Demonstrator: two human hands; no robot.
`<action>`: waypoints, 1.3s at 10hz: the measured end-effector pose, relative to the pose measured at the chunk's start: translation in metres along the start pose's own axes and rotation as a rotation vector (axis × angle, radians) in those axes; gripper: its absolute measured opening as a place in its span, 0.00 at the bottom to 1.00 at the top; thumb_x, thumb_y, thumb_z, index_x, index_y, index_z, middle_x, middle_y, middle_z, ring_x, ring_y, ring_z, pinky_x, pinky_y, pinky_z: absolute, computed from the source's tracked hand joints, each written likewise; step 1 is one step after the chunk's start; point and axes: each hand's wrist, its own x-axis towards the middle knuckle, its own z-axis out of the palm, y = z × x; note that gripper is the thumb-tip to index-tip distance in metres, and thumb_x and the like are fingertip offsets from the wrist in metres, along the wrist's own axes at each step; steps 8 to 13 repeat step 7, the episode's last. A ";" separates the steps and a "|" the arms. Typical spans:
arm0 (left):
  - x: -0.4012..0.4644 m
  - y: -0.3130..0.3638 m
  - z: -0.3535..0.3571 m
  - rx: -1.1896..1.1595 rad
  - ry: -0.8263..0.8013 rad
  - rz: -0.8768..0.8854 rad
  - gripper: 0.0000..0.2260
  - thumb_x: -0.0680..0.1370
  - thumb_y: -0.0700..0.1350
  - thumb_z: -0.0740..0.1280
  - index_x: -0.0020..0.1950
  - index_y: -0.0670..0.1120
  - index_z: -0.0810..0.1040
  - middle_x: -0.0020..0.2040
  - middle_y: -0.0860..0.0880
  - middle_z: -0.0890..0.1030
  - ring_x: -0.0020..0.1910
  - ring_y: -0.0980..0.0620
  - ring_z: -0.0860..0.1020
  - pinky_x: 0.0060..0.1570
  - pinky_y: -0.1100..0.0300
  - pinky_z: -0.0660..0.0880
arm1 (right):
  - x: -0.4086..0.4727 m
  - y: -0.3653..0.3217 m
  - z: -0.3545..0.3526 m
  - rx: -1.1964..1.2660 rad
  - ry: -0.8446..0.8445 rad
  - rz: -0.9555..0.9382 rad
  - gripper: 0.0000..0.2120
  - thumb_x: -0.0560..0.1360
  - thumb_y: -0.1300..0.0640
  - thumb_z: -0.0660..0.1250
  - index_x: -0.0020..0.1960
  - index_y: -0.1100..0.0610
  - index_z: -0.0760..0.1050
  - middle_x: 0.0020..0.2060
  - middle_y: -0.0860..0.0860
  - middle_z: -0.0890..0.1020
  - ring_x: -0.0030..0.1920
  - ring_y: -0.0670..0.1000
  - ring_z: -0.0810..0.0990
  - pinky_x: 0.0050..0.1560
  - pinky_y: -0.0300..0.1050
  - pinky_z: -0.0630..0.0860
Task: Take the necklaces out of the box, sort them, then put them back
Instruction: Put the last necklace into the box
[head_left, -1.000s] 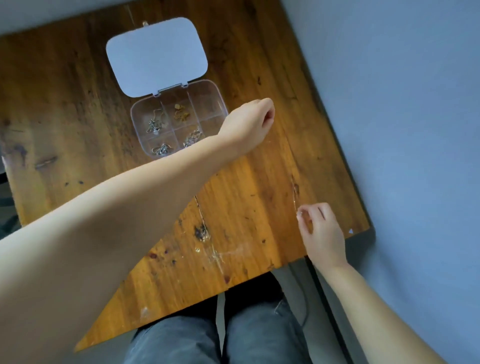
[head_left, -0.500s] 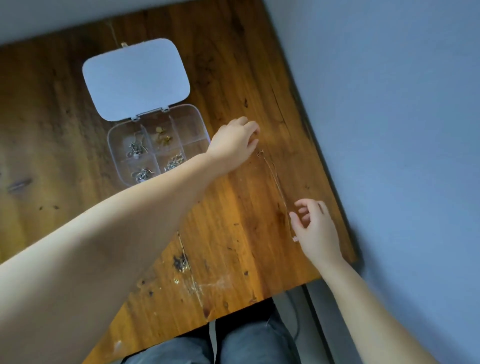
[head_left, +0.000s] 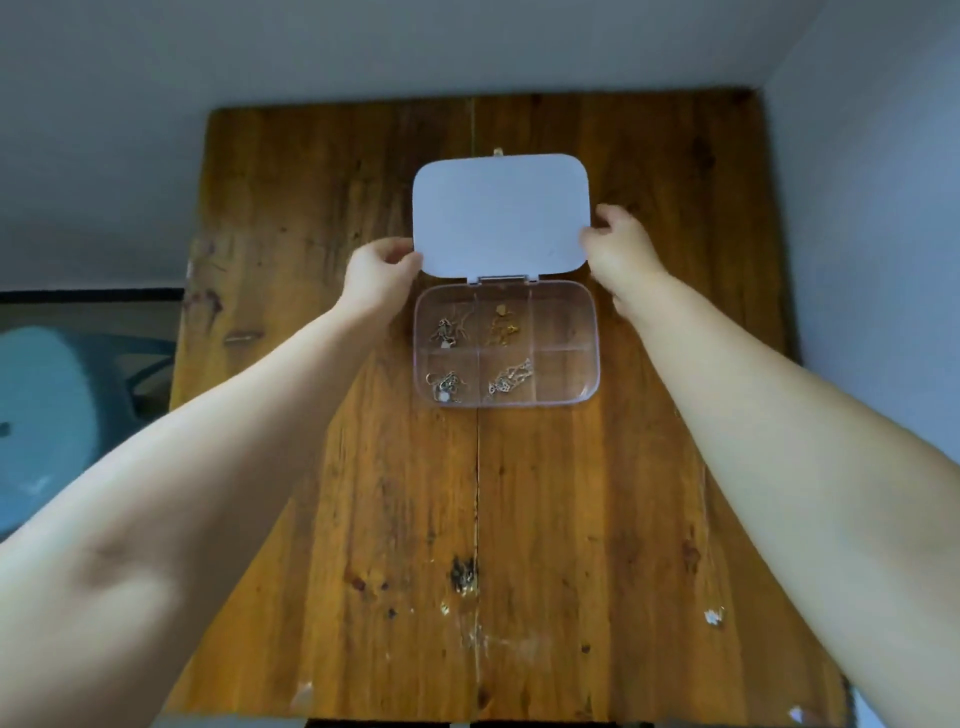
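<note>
Your left hand (head_left: 382, 273) and right hand (head_left: 618, 249) each pinch a side edge of the clear compartmented plastic box's (head_left: 569, 345) open white lid (head_left: 501, 213), so next fold it gently shut over the necklaces (head_left: 509, 382)

Left hand (head_left: 382, 275) and right hand (head_left: 618, 249) moved off the worktop to grip the open lid (head_left: 501, 215) edges.

No readable text, label or number on anything here.
</note>
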 end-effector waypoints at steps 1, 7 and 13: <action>0.002 0.002 -0.005 -0.072 -0.013 0.058 0.07 0.77 0.43 0.64 0.54 0.46 0.77 0.51 0.47 0.80 0.47 0.51 0.78 0.42 0.63 0.77 | -0.007 0.001 -0.003 0.059 0.083 -0.048 0.17 0.78 0.59 0.60 0.67 0.53 0.70 0.61 0.52 0.78 0.54 0.48 0.76 0.45 0.38 0.74; -0.050 -0.060 -0.029 0.865 -0.046 0.929 0.09 0.77 0.37 0.62 0.56 0.39 0.77 0.57 0.40 0.79 0.58 0.38 0.75 0.50 0.46 0.73 | -0.119 0.067 -0.026 -0.627 -0.077 -0.472 0.20 0.80 0.63 0.58 0.72 0.58 0.66 0.72 0.53 0.67 0.72 0.54 0.64 0.68 0.45 0.64; -0.050 -0.060 -0.029 0.865 -0.046 0.929 0.09 0.77 0.37 0.62 0.56 0.39 0.77 0.57 0.40 0.79 0.58 0.38 0.75 0.50 0.46 0.73 | -0.119 0.067 -0.026 -0.627 -0.077 -0.472 0.20 0.80 0.63 0.58 0.72 0.58 0.66 0.72 0.53 0.67 0.72 0.54 0.64 0.68 0.45 0.64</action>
